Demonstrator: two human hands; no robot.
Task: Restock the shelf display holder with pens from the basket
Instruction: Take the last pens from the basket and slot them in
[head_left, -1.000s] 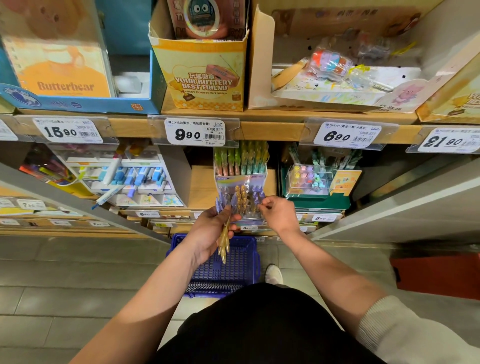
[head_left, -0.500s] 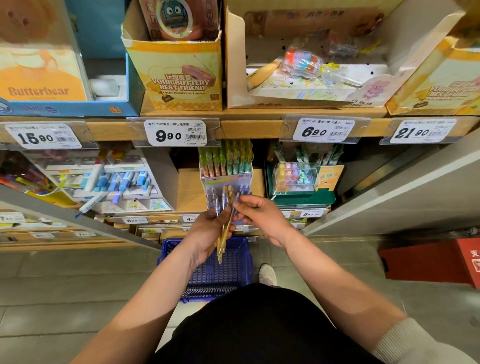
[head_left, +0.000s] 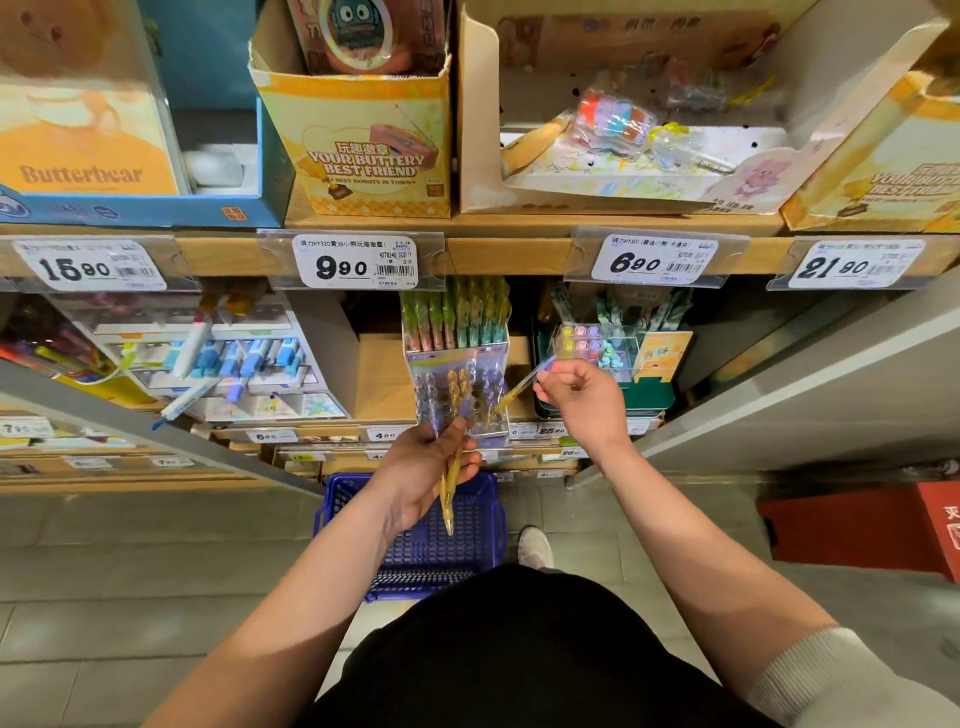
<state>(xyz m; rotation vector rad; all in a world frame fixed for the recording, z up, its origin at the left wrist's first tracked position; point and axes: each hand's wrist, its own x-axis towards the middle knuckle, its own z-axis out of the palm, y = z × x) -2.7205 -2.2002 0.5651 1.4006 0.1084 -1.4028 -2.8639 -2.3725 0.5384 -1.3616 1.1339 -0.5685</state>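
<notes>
Head view, right hand (head_left: 582, 402) pinching pen (head_left: 522, 387), over display holder (head_left: 460, 384)

9.90 price tag (head_left: 356, 262), yellow carton (head_left: 363, 150), red box (head_left: 857, 525)

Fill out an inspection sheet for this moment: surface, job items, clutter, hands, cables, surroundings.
Surface: wooden shelf, front edge carrying price tags.
Job's things: clear display holder partly filled with purple and gold pens; blue basket on the floor below.
Clutter: neighbouring pen rack with a few blue pens lying askew.
Hands: left hand grips a bundle of gold pens; right hand pinches a single pen, tip angled toward the holder.
Cables: nothing seen.
Surroundings: tiled floor, red box at right, a shoe beside the basket.
</notes>
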